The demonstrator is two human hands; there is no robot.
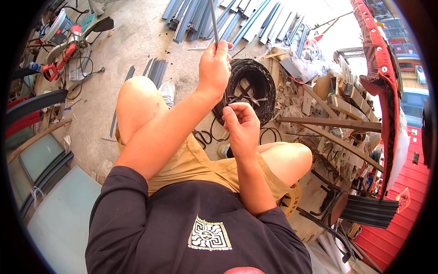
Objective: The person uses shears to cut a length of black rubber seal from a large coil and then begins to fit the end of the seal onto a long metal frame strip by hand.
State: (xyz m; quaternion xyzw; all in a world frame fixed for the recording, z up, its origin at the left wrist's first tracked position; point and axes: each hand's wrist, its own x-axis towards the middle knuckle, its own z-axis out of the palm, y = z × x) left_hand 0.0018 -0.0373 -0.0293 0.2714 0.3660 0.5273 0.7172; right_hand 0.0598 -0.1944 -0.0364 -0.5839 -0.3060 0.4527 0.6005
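- Left hand (214, 64) raised above the knees, closed in a fist around a thin grey metal strip (213, 20) that runs straight up and away from the knuckles toward the far floor.
- Right hand (242, 125) lower and nearer the body, fingers curled in, thumb and forefinger pinched together; whatever sits in the pinch too small to make out, possibly a thin black cord.
- Hands close together, left above right, not touching.
- No real containers within reach; nearest thing of that kind a coil of black rubber strip (251, 86) lying on the floor just behind both hands, loose black ends crossing its open middle.
- Beyond the coil, a row of grey metal profiles (237, 18) laid side by side on the concrete floor (132, 41), with a few shorter grey pieces (156, 69) near the left knee.
- Far left: a red and grey chop saw (64, 48) with cables trailing round it.
- Lower left: glass panes (59, 214) flat on the ground, dark strips lying along their edge.
- Right side crowded: heap of wood offcuts and scrap (328, 114), a long brown bar (328, 123) jutting toward the right knee, a stack of black strips (369, 212) lower down, a red cloth-covered edge (383, 68) above.
- Black scissors (203, 137) on the floor between the knees, partly hidden by the left forearm.
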